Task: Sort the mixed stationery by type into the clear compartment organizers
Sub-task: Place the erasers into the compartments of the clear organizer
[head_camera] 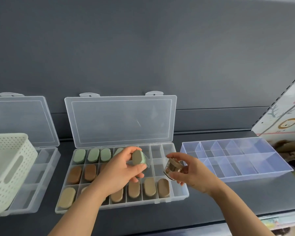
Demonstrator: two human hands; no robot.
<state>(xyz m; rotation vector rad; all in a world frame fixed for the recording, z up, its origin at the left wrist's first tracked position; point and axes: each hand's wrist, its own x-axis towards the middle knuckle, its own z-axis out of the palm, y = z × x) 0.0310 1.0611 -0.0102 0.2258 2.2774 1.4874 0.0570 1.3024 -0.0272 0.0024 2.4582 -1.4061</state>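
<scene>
- Currently, my left hand point(126, 165) is closed around a green oval eraser point(138, 157), thumb on the near side and fingers wrapped behind, holding it end-on above the centre organizer point(123, 178).
- My right hand point(189, 169) pinches a small tan item in clear wrapping point(172, 166) between thumb and curled fingers; I cannot tell exactly what it is, though its colour matches the tan row.
- Inside the centre organizer, the sorting runs by colour: green erasers point(93, 155) along the 12 o'clock row, brown erasers point(74, 174) in the middle row, tan erasers point(149, 186) along the 6 o'clock row.
- The green piece sits directly over the green row, at its open 3 o'clock end; I judge that is its destination.
- The lid point(121, 120) stands propped open at 12 o'clock, keeping every cell reachable from above.
- At 3 o'clock lies an unfilled clear divider tray point(255, 167); at 9 o'clock, a second organizer point(39, 178) with a white perforated basket point(8, 169) resting over it.
- Both items are held apart so each can be lowered separately.
</scene>
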